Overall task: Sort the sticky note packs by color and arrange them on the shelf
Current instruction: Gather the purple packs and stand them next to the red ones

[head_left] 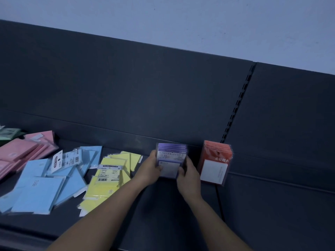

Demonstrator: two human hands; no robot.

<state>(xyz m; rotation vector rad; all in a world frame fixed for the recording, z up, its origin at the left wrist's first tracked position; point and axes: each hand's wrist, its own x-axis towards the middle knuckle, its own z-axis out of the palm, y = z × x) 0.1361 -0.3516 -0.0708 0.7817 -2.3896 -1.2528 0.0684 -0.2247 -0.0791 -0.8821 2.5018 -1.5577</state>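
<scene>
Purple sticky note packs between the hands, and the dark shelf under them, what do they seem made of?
Purple sticky note packs: likely paper pads in glossy clear plastic sleeves, whose edges glint. Dark grey shelf: probably matte painted metal, judging by its slotted upright.

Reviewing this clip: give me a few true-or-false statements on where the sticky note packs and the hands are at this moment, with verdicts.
1. The left hand and the right hand both grip the purple packs. True.
2. The red packs lie flat in a loose heap. False: they stand upright in a row, right of the purple packs.
3. The yellow packs lie loose between the blue packs and the left hand. True.
4. The pink packs are right of the red packs. False: they lie far left, beyond the blue packs.
</scene>
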